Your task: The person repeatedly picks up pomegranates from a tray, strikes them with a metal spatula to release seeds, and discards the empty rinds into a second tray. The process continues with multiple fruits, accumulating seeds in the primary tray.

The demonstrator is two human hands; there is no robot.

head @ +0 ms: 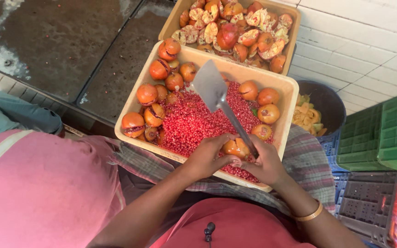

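A wide beige plastic tray (pixel 286 92) on the lap holds loose red pomegranate seeds (pixel 191 121), with whole orange fruits at nine and two o'clock. At its six o'clock edge, the left hand (pixel 207 158) cups an orange pomegranate half (pixel 236 148). The right hand (pixel 265 164) grips a flat metal spatula (pixel 217 94), blade toward twelve.

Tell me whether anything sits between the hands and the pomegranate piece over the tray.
Nothing visible does. The left hand already cups the pomegranate piece, and the right hand, gripping the metal spatula, touches it from the other side.
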